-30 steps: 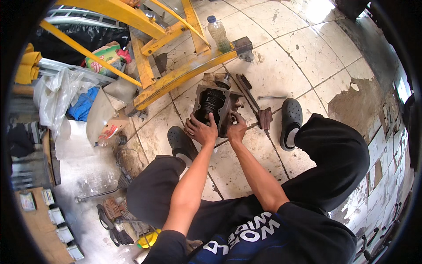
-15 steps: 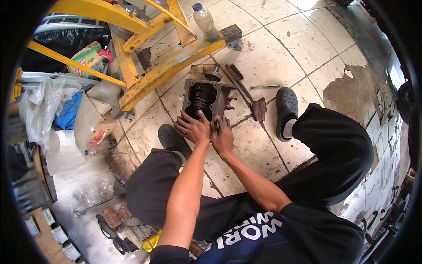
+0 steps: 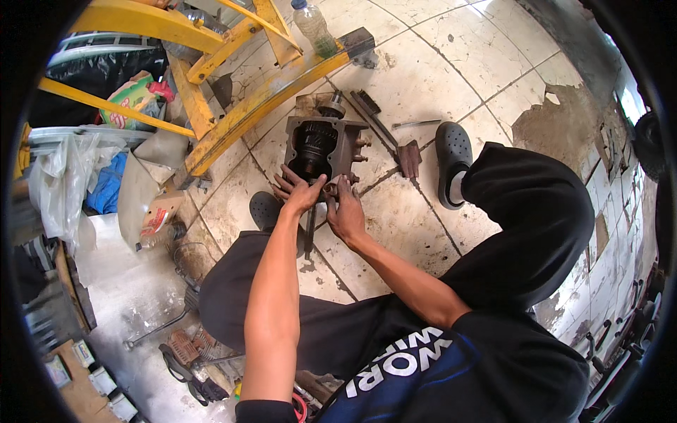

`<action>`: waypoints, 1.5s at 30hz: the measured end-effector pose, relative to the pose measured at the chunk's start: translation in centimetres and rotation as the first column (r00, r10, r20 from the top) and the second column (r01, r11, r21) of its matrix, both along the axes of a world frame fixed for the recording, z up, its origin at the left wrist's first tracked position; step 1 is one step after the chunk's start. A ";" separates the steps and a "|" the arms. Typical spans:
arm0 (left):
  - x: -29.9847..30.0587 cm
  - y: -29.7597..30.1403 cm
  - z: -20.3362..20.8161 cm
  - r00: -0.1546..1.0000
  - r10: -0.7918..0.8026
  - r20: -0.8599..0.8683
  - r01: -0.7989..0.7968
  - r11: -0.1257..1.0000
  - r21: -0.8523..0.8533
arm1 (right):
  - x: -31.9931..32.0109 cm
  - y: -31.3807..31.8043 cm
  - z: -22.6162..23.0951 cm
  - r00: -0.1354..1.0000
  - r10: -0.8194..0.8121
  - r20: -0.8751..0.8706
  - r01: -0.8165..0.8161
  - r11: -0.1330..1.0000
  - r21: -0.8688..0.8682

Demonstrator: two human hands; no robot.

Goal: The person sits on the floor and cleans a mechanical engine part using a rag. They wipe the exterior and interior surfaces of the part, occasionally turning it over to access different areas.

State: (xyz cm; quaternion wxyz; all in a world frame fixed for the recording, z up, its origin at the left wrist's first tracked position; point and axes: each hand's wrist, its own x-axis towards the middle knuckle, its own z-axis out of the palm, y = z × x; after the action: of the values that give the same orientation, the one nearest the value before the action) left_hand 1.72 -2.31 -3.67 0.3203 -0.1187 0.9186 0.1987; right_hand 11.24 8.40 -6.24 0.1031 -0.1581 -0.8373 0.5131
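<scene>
A grey metal gearbox housing (image 3: 346,149) stands on the tiles between my feet, its open side showing dark, oily gears (image 3: 315,141). My left hand (image 3: 303,193) lies at the housing's near edge with its fingers spread. Close beside it, my right hand (image 3: 346,213) has its fingers bent together at the near right corner. What they pinch there is too small to make out. A dark metal shaft (image 3: 310,224) extends toward me from below the hands. At the far end, a shiny shaft end (image 3: 331,107) sticks out of the housing.
Right of the housing lie a wire brush (image 3: 369,103), a thin metal tool (image 3: 416,123) and a brown, flat-ended piece (image 3: 409,159). A yellow steel frame (image 3: 250,116) stands at the far left, a plastic bottle (image 3: 314,29) against it. Plastic sheeting and boxes crowd the left.
The whole view has shifted slightly. My hands have moved a little on the near edge, and the dark shaft below them now shows. The right hand's fingers remain bent.
</scene>
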 end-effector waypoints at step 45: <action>2.8 4.5 3.4 0.957 -0.075 -0.280 0.009 0.973 -0.229 | -5.5 7.1 1.5 0.877 0.231 0.421 -0.204 0.973 -0.108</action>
State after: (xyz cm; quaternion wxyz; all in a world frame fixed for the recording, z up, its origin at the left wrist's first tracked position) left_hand 4.53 2.15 -0.31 0.1722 -0.1044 0.9742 0.1017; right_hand 5.70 15.51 -4.74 -0.1477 -0.1754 -0.8359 0.4987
